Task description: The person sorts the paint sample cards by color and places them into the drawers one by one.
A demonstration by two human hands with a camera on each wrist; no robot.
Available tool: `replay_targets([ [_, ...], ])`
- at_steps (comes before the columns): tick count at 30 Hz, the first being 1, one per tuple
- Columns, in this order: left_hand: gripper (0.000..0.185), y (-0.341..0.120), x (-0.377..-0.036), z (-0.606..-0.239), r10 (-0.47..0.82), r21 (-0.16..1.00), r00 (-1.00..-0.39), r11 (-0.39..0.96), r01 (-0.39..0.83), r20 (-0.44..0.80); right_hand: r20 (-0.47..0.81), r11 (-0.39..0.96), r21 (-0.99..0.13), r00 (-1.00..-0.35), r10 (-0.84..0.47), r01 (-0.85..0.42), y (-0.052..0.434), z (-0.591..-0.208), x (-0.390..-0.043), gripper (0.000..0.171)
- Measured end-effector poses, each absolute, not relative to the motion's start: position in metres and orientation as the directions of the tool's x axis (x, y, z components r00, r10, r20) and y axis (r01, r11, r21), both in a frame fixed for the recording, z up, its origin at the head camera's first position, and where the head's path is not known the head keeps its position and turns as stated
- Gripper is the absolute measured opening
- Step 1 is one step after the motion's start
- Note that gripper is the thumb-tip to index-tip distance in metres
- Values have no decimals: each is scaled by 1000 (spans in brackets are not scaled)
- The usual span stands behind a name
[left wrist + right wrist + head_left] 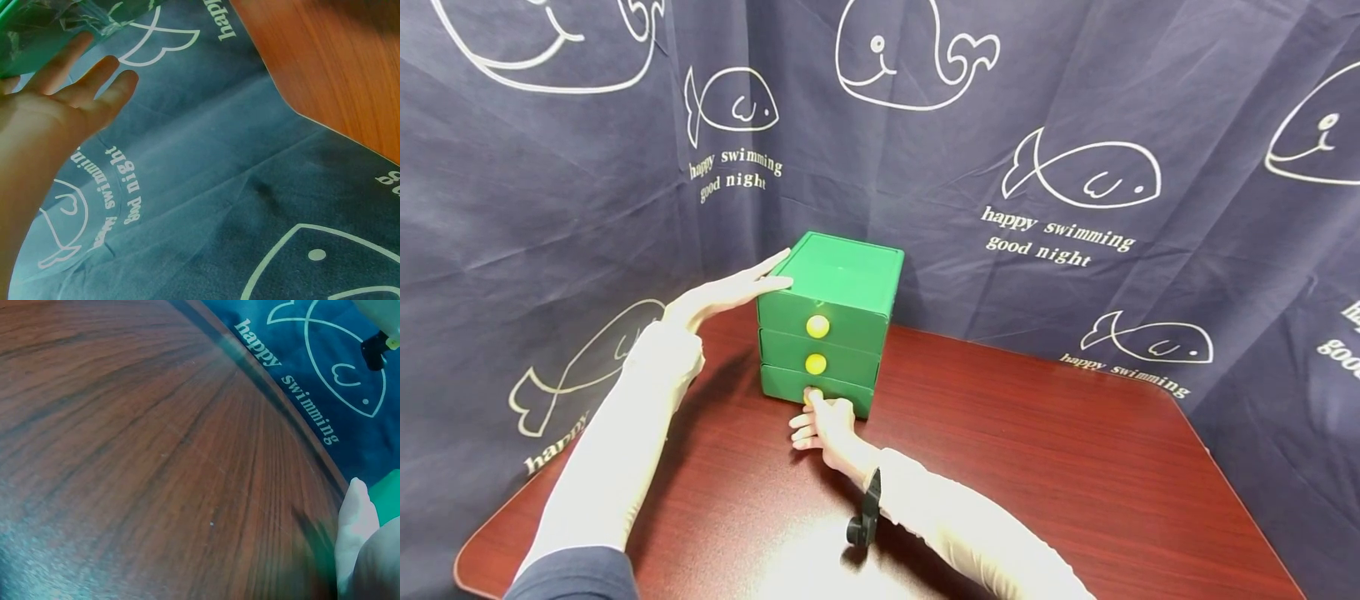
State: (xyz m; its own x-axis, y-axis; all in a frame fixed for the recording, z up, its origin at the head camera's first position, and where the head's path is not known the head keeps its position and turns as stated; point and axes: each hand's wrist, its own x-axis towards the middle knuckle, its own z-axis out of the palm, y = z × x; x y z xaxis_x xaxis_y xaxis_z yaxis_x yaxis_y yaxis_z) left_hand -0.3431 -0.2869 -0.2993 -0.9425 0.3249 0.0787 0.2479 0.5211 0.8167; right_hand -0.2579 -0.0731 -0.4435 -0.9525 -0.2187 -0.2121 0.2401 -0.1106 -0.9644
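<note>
Head view: my left hand [722,293] flat, fingers straight, bracing green drawer box [842,287] top against sliding; right hand [827,421] fingers pinch bottom drawer's yellow knob [810,396].

- Bench [1037,450]: dark red wood grain, glossy, rounded corners.
- Navy curtain [1075,100] hung behind and around, printed with white whales and "happy swimming good night".

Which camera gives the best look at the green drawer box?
The head view: the whole drawer box shows, with three drawers, the left hand flat on its side and the right hand at the bottom knob. The left wrist view catches only a green corner; the right wrist view only a green sliver.
</note>
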Motion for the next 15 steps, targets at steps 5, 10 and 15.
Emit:
replay_targets([
  [5, 76, -286, -345, -297, 334, 817, -939, 518, 253, 79, -244, -122, -953, -940, -240, 279, -71, -441, -261, 46],
  [10, 77, -292, -341, -298, 314, 791, -947, 562, 242, 66, -300, -50, -942, -896, -328, 333, -62, -431, -254, 59],
  [15, 78, -289, -326, -291, 189, 613, -974, 757, 226, 126, -222, 34, -972, -869, -443, 231, -36, -409, -242, 53],
])
